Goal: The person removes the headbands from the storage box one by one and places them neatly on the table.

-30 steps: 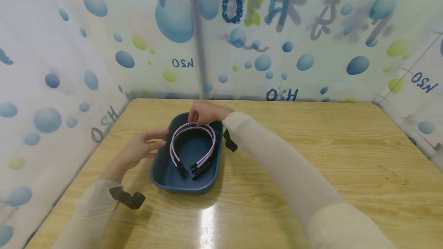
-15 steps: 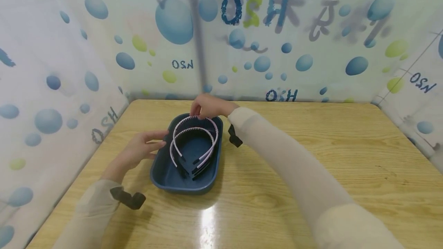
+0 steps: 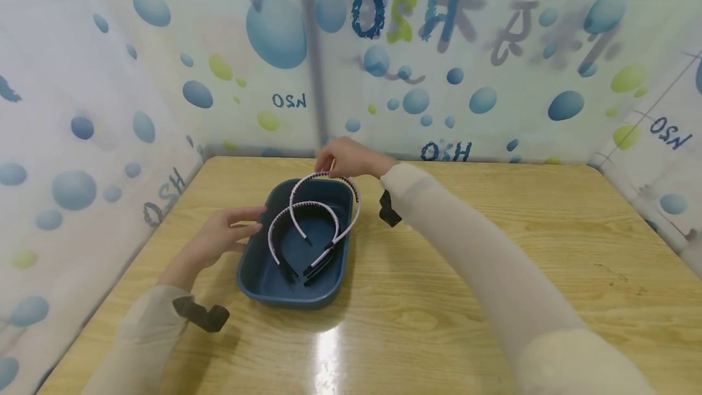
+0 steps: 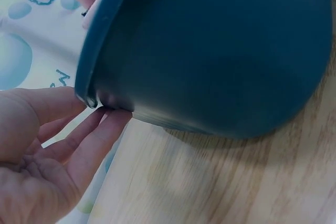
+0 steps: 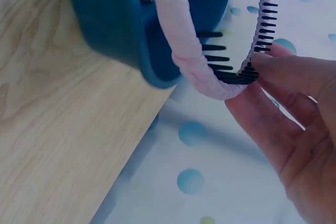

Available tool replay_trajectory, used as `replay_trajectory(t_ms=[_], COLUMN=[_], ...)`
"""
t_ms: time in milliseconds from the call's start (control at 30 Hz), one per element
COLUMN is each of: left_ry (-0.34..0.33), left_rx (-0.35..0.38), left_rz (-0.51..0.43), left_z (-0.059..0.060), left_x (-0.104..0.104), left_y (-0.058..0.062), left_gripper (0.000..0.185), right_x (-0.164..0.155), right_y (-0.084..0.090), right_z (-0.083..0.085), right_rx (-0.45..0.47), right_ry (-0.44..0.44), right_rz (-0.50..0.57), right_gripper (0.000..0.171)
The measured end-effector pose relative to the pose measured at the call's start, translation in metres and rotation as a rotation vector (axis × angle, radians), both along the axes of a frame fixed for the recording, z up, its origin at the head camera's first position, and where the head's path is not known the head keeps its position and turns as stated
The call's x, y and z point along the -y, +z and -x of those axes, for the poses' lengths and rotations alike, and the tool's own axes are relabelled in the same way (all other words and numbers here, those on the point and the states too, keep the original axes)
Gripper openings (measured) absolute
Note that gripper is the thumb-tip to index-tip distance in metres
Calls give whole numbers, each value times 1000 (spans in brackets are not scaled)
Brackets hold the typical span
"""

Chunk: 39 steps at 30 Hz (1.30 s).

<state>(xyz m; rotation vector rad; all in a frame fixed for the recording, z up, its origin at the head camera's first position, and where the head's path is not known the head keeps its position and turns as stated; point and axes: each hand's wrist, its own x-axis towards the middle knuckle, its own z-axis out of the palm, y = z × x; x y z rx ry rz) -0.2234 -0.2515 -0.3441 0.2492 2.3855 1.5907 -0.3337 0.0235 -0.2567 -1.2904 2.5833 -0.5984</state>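
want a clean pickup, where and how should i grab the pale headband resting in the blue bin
Probably pinch the crown of its arch, coming from above: the pale headband has its curve toward the far end, tips toward the near end, with the blue bin's walls around it.

We've got a cream left sleeve (image 3: 145,334) and matching right sleeve (image 3: 466,242) with a yellower upper part. Blocky black wrist units (image 3: 205,314), one per side; left hand (image 3: 222,236) and right hand (image 3: 351,158) bare.

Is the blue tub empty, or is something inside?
Not empty: at least one pale headband lies inside the blue tub; the right hand pinches another headband.
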Motion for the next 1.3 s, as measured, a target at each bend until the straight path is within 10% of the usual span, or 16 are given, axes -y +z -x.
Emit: replay_trajectory(t_ms=[1300], left_ry=[-2], left_rx=[-8], left_rz=[9], left_z=[1], left_x=[1], left_y=[-1], left_gripper=[52], right_x=[-145], right_y=[-34], right_z=[9], right_rx=[79], right_ry=[-326], right_rz=[87], right_gripper=[23])
